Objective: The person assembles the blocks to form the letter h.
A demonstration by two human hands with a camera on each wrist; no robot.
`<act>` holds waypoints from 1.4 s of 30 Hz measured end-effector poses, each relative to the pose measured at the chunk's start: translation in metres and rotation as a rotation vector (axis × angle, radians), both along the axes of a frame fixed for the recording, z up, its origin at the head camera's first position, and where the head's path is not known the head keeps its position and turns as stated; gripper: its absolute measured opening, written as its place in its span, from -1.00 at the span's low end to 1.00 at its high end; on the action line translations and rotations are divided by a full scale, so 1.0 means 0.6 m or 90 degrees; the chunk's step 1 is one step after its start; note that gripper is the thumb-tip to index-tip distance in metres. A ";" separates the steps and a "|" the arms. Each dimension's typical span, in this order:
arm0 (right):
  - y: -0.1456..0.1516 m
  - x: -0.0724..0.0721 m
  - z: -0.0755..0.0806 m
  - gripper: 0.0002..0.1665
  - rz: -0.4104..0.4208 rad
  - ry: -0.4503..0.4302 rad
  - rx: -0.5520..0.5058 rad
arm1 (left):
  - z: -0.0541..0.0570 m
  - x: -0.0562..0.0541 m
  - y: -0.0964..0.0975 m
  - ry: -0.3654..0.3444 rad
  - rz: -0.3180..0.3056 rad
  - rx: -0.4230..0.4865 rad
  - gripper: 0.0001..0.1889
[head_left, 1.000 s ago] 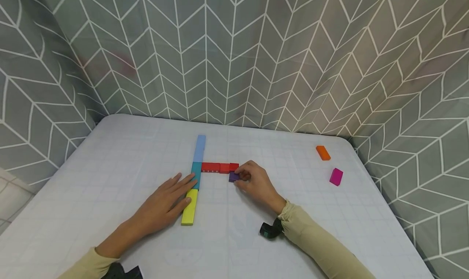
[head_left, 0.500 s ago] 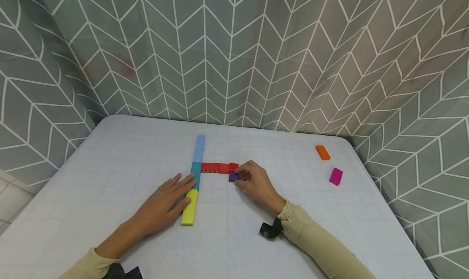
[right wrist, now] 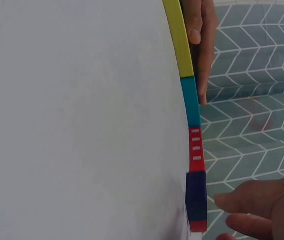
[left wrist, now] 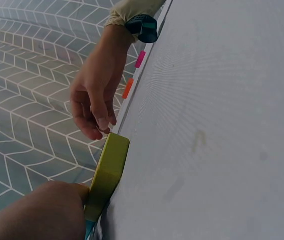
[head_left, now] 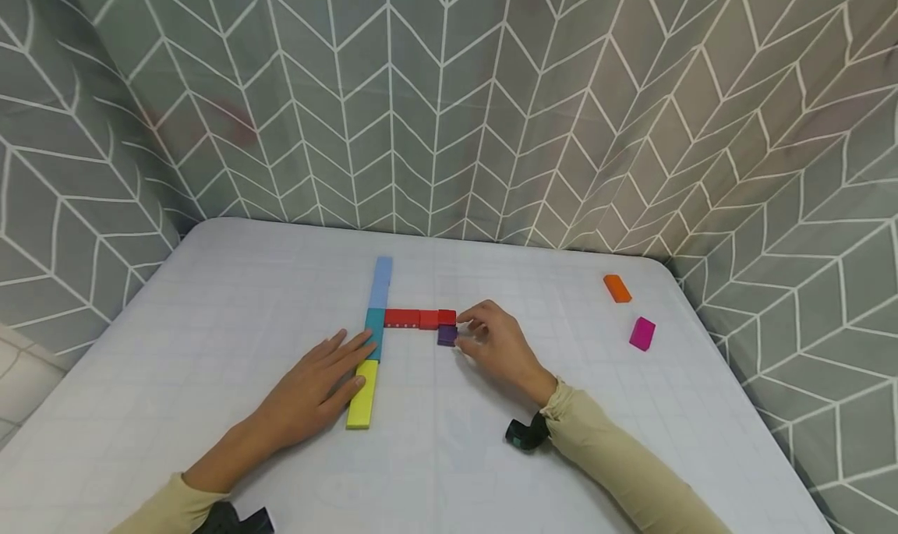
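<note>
A column of flat blocks stands on the table: light blue (head_left: 381,282), teal (head_left: 375,320) and yellow (head_left: 359,409). From the teal one, a row of red blocks (head_left: 402,318) runs right, and a purple block (head_left: 447,336) sits against the near side of its last piece. My left hand (head_left: 309,394) rests with spread fingers on the teal and yellow blocks. Just right of the purple block is my right hand (head_left: 501,351), its thumb and fingers bent but parted. The right wrist view shows a gap between the fingers (right wrist: 247,197) and the purple block (right wrist: 196,196).
An orange block (head_left: 617,288) and a magenta block (head_left: 642,334) lie apart at the table's far right. The white table (head_left: 245,308) ends at a patterned grey curtain (head_left: 421,113) behind and on both sides.
My right hand has let go of the purple block and moved slightly right. The purple block stays against the red row. My left hand has not visibly moved.
</note>
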State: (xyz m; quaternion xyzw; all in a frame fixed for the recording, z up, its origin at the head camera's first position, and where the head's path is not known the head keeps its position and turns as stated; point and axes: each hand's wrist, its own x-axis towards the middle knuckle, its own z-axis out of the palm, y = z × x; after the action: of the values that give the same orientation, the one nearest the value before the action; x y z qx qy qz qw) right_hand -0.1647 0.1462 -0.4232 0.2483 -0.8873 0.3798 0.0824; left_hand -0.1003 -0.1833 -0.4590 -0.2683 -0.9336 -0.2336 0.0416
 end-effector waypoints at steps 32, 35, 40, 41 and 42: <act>0.154 -0.003 0.021 -0.68 -0.148 0.059 0.037 | 0.003 0.002 0.000 0.005 -0.003 0.010 -0.42; 0.169 -0.001 0.021 -0.69 -0.164 0.062 0.042 | 0.003 0.002 0.000 0.014 -0.006 0.012 -0.42; 0.194 0.001 0.020 -0.70 -0.191 0.069 0.049 | 0.002 0.000 -0.001 0.020 -0.008 0.010 -0.43; 0.199 0.002 0.020 -0.70 -0.196 0.071 0.052 | 0.001 0.000 -0.001 0.017 -0.007 0.008 -0.42; 0.204 0.002 0.020 -0.70 -0.201 0.072 0.054 | 0.001 0.000 -0.001 0.015 -0.007 0.008 -0.42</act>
State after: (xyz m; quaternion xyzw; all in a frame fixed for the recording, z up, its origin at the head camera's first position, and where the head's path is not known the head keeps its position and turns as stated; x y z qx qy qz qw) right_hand -0.1635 0.2684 -0.4113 0.1299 -0.9244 0.3100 0.1803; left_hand -0.1003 -0.1839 -0.4583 -0.2758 -0.9301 -0.2365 0.0534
